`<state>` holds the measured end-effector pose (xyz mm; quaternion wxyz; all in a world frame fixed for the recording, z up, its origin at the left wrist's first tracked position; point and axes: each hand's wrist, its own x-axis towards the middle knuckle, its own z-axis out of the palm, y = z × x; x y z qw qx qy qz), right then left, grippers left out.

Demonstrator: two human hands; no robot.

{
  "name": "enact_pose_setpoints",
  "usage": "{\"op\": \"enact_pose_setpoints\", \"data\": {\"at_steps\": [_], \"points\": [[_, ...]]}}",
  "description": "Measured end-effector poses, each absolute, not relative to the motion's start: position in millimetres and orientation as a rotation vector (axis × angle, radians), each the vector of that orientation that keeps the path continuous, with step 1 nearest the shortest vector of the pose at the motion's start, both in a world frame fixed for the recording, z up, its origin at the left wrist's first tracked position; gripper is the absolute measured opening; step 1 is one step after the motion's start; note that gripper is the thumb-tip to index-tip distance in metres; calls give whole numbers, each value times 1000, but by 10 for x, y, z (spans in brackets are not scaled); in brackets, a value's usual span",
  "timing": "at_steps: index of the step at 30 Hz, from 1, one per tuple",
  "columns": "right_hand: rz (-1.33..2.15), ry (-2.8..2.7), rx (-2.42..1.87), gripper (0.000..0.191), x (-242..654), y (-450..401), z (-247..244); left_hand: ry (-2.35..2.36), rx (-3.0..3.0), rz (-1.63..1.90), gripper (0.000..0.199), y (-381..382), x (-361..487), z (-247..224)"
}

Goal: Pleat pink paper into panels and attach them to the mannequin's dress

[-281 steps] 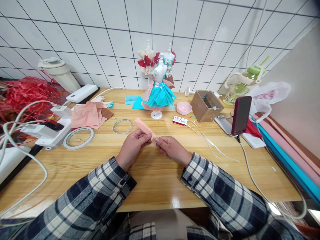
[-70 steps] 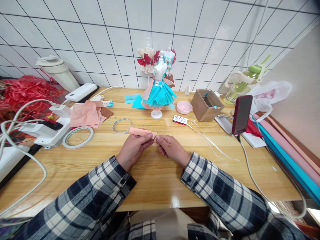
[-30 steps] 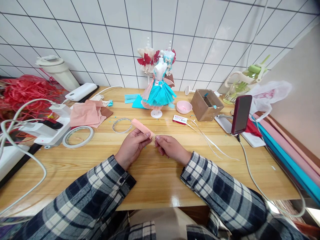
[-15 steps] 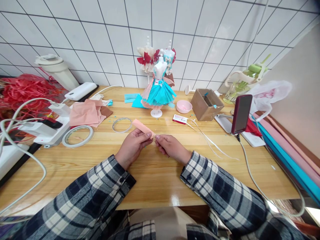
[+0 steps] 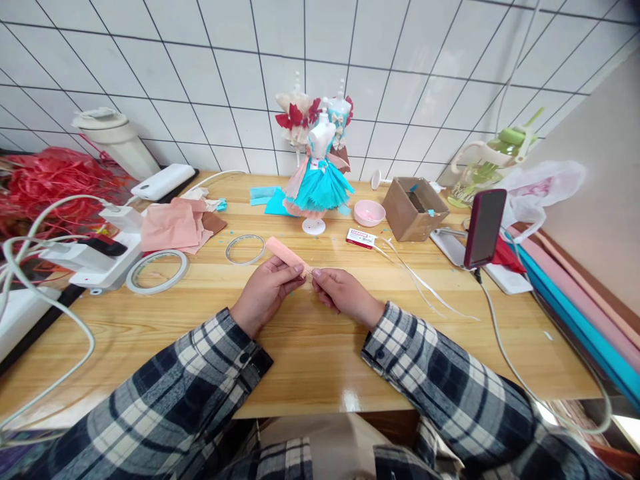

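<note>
Pink pleated strip of crepe paper (image 5: 286,254) sits pinched between your two hands, just above the middle of the pale wooden worktop (image 5: 310,347). Your left hand (image 5: 265,291) presses thumb and fingers together on the strip's near end, so the rest of it angles up and away to the left, free of the wood. Your right hand (image 5: 343,295) meets it fingertip to fingertip, pinching the same end at its very tip, which looks like a grip for working a small fold or pulling something fine; what exactly lies between those fingertips is too small to tell. Both plaid sleeves rest low over the near edge.

Toward the far edge, a small white mannequin in a teal and pink ruffled paper dress (image 5: 320,180) stands upright on its round foot, with two more dressed mannequins behind it against the white tiled wall (image 5: 210,60). Left of the strip lie two rings of clear tape (image 5: 157,270), flat on the wood, and a loose heap of pink paper sheets (image 5: 173,227). Right of the mannequin sit a small pink bowl (image 5: 369,213) and an open brown cardboard box (image 5: 413,209). A dark red phone (image 5: 484,228) stands propped near the right edge, facing you, a white cable trailing from it.
</note>
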<state>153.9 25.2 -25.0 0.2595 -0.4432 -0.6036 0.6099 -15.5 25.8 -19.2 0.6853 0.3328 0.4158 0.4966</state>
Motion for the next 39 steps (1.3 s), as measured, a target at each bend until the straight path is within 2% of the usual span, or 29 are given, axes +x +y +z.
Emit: {"op": "enact_pose_setpoints", "data": {"at_steps": [21, 33, 39], "points": [[1683, -1679, -1207, 40, 1555, 262, -244, 933, 762, 1106, 23, 260, -161, -192], [1649, -1886, -1154, 47, 1602, 271, -190, 931, 784, 1082, 20, 280, -217, -195], [1660, -1701, -1247, 44, 1558, 259, -265, 944, 688, 1103, 19, 260, -178, -156]]}}
